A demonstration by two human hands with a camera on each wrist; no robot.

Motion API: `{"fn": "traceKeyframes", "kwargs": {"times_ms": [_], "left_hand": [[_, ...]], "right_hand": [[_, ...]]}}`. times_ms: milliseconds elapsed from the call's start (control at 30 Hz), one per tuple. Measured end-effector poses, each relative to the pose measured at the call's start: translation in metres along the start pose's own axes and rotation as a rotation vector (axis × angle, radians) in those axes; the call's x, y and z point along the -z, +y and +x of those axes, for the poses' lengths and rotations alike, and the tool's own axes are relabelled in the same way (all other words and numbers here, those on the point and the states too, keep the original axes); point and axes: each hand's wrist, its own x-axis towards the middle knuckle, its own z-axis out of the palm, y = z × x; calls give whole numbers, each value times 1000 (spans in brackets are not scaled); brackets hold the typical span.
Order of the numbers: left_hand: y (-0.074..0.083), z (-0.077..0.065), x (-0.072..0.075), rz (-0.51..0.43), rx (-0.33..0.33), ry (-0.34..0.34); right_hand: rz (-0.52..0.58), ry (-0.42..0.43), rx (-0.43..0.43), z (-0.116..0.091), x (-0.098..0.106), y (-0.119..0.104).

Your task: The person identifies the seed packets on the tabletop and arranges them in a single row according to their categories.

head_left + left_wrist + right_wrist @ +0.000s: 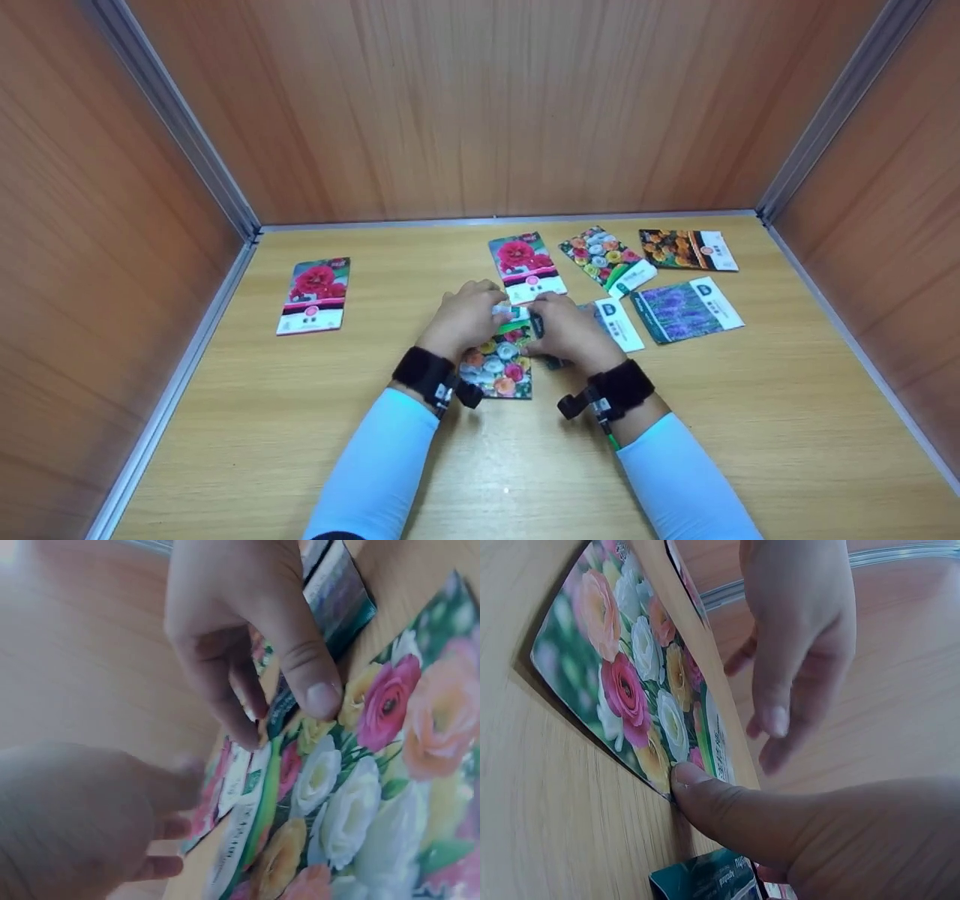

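Note:
A seed packet with mixed pink, white, yellow and orange flowers (501, 373) lies in front of me, its white and green end pointing away. My right hand (568, 330) pinches its far right corner, the thumb (701, 784) lying on the printed face in the right wrist view. Over the packet's far left side hovers my left hand (466, 319), its fingers loosely bent and holding nothing; the right wrist view shows space between them and the packet. Partly hidden beneath my right hand is a dark packet with a white end (619, 324).
Beyond my hands lies a pink-flower packet (525, 262), with another pink-flower packet (313, 296) far left. To the right are a second mixed-flower packet (600, 255), an orange-flower packet (679, 249) and a lavender packet (682, 311). Wooden panels (495, 112) enclose the table.

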Motion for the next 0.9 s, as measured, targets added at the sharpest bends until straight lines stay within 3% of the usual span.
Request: {"fn": "traceKeyframes", "kwargs": {"times_ms": [267,433,667,900], "left_hand": [[4,20,-5,61,-56,-93],[0,19,-4,69,-26,-79],[-24,14,1,65,133,59],[-52,9,7,7,304,117]], "right_hand": [[42,24,27,2,0,2],[60,26,22,2,-1,4],[87,-8,-15,4,-3,3],[27,-5,3,2,-3,5]]}}
